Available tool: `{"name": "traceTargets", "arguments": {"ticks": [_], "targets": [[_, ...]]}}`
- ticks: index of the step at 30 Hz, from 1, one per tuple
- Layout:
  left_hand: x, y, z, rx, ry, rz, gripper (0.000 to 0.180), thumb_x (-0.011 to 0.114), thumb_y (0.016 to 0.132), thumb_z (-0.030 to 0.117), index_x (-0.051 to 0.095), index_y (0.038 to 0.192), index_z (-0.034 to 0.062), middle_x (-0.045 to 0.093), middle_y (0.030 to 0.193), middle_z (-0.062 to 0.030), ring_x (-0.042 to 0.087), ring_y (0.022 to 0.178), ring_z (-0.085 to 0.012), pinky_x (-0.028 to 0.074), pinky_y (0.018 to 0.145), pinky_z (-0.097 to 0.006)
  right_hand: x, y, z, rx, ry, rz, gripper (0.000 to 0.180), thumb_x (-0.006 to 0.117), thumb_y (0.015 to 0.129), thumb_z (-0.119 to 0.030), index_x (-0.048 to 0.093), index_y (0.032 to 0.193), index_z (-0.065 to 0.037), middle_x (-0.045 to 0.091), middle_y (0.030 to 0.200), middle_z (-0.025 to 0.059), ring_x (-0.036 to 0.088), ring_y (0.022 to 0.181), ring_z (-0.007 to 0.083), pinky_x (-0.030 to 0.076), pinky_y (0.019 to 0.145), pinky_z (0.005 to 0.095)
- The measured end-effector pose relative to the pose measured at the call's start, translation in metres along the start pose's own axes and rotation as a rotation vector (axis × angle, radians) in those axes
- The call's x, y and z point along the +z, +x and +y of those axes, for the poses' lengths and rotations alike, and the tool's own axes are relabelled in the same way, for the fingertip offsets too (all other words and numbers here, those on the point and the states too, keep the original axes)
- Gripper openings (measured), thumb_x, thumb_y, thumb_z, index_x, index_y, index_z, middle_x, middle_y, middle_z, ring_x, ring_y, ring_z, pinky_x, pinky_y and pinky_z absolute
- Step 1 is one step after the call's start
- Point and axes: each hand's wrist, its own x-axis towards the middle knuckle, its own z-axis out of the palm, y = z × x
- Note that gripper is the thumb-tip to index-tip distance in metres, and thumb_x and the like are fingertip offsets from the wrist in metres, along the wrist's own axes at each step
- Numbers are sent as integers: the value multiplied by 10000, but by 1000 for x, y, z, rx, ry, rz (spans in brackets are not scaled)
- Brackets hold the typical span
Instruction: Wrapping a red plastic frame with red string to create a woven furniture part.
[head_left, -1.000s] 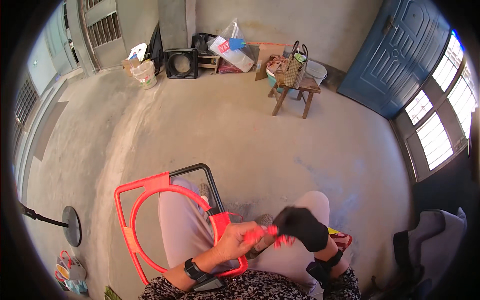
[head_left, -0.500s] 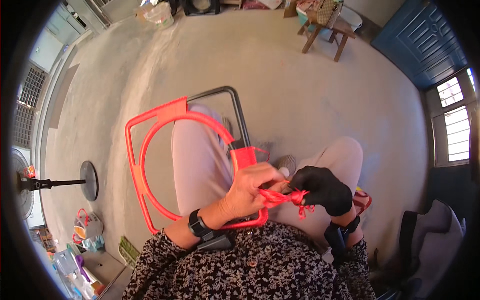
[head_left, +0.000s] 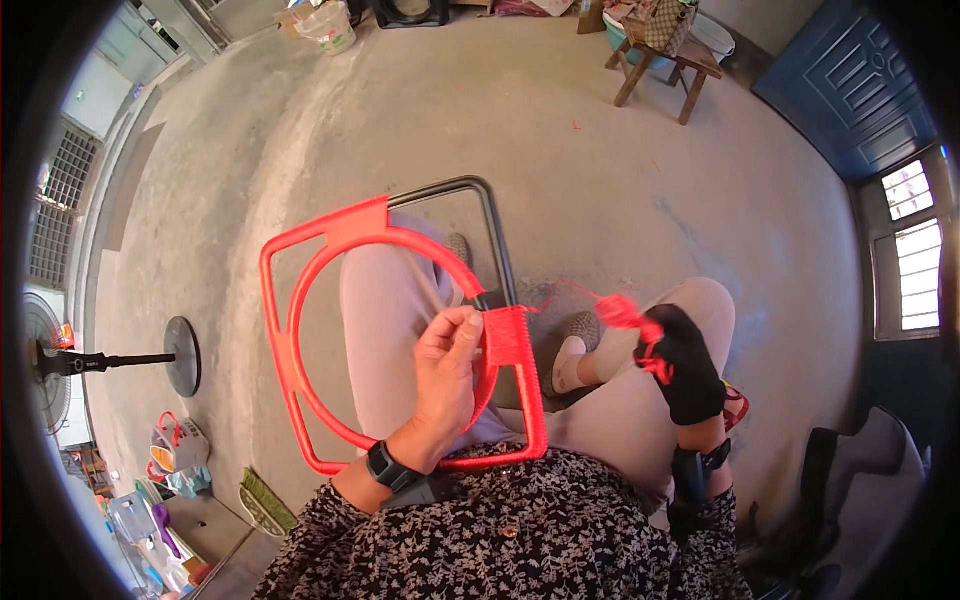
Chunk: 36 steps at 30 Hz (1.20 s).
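Note:
A square frame with a ring inside it [head_left: 357,224] rests over my lap and left leg. Red cord wraps most of it; the far right corner shows bare black tube [head_left: 497,235]. My left hand [head_left: 447,372], bare, pinches the ring's right side beside the tightly wound joint [head_left: 508,336]. In a black glove, my right hand [head_left: 686,366] is closed around a bundle of red cord [head_left: 620,311], held off to the right over my right knee. A thin strand runs from the bundle back to the wound joint. The ring hides part of my left fingers.
A wooden stool [head_left: 668,62] with a checked bag stands far right, near a blue door [head_left: 850,85]. To the left are a fan's round base [head_left: 183,357], a bucket [head_left: 180,444] and a green brush head [head_left: 266,500]. A grey chair [head_left: 870,480] sits at lower right.
My right hand has carried the cord bundle right, away from the frame, drawing out a strand. My left hand has let go of the cord and moved left onto the ring.

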Motion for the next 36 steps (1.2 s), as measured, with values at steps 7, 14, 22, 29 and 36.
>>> {"name": "traceTargets", "arguments": {"ticks": [7,14,22,29,36], "targets": [[-6,8,-5,-89,-21,-186,110,525,947,148,573,949,49,613,855,2,578,755,-68,493,684,-222,42,17,19,-12,-520,-698,283,641,835,-197,613,1045,-10,644,828,125,616,686,152,494,623,294],[-11,11,-12,35,305,-118,113,522,944,116,584,967,24,587,798,21,536,715,-37,452,639,-190,109,53,27,276,-121,-386,237,560,892,-223,632,1050,-63,626,796,41,601,711,142,472,603,280],[2,0,13,447,425,149,59,574,899,46,560,947,14,575,849,-29,536,688,-70,453,630,-205,101,97,36,126,564,-161,299,540,918,-261,585,1146,-73,627,1052,89,614,898,175,492,713,315],[3,-6,15,983,756,-42,125,569,864,-4,543,987,-8,578,890,-93,551,762,-117,457,686,-230,140,53,-33,-742,-581,-294,293,598,838,-152,580,1113,-53,622,1040,85,607,977,236,462,880,339],[-3,3,6,378,358,-10,164,512,948,116,520,1045,-16,555,892,-49,523,801,-89,442,701,-220,101,55,-61,-252,-498,-284,207,609,843,-101,604,1036,-25,643,905,112,637,867,209,491,763,313]]}}
